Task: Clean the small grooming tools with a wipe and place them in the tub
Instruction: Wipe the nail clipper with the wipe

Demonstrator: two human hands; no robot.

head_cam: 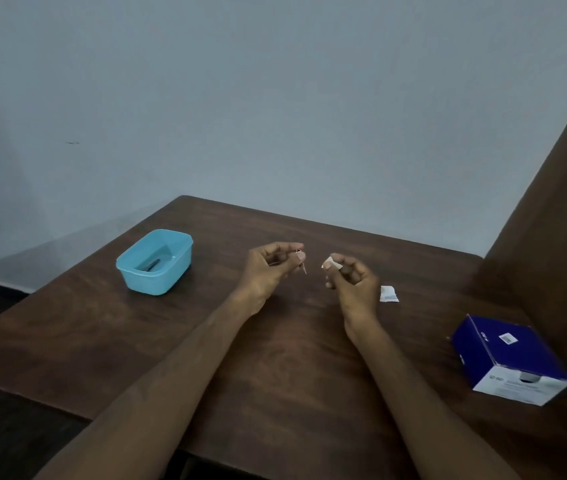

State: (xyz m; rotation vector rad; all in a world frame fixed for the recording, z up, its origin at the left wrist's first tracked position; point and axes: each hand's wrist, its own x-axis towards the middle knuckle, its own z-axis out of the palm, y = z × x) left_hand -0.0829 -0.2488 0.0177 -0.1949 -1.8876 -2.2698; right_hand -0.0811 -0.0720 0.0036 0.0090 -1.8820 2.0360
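Observation:
My left hand (270, 268) pinches a small thin metal grooming tool (302, 261) above the middle of the table; its tip points down. My right hand (351, 277) pinches a small folded white wipe (328, 262) a short gap to the right of the tool, not touching it. A light blue plastic tub (155, 261) stands on the table to the left of my hands, and a dark tool (153, 266) lies inside it.
A torn white wipe sachet (388, 294) lies just right of my right hand. A blue and white box (510, 360) stands near the table's right edge. The wooden table (102, 334) meets a wall behind and a brown panel (559, 202) on the right.

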